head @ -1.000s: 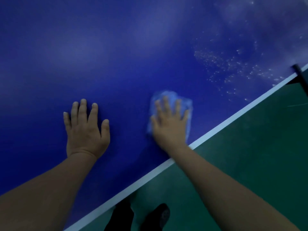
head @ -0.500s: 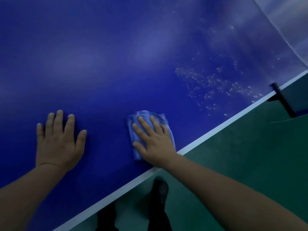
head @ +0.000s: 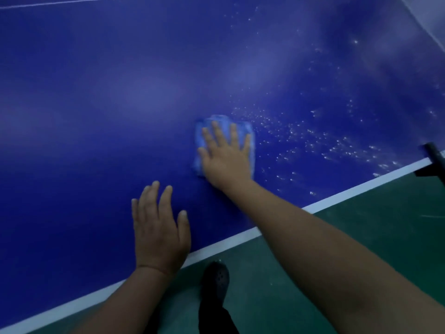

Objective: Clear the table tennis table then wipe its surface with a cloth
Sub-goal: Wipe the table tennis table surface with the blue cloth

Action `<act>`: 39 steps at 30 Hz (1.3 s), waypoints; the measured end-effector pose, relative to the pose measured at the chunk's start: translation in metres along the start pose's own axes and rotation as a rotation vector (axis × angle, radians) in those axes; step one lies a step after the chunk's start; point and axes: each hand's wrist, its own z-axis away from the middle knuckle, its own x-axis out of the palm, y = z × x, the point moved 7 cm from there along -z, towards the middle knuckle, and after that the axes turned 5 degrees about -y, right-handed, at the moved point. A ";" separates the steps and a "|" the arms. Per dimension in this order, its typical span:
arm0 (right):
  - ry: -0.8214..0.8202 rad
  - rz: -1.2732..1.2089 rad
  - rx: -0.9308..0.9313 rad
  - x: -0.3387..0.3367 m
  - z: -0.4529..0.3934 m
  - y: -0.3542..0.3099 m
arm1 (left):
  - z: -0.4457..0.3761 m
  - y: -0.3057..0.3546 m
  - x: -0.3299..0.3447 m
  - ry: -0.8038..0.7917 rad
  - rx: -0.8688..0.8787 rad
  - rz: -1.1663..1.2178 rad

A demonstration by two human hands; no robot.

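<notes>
The right hand (head: 226, 157) presses flat, fingers straight and spread, on a folded blue cloth (head: 249, 138) lying on the blue table tennis table (head: 120, 92). At seven o'clock of it, the left hand (head: 160, 231) rests flat, holding nothing. White droplets (head: 313, 138) lie at three o'clock; sweeping that way with even palm pressure should lift them, while staying short of the net post (head: 434, 160).

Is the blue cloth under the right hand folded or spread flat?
Folded or bunched. The cloth forms a compact pad barely wider than the right hand pressing it on the table.
</notes>
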 end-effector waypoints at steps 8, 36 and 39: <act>0.032 -0.124 0.530 -0.011 0.053 0.152 | 0.000 0.013 0.030 -0.085 0.005 -0.133; 0.033 -0.092 0.705 -0.022 0.100 0.276 | -0.003 0.014 0.028 -0.119 -0.073 -0.150; 0.019 -0.053 0.418 -0.009 0.091 0.192 | -0.002 0.013 0.029 -0.116 -0.069 -0.157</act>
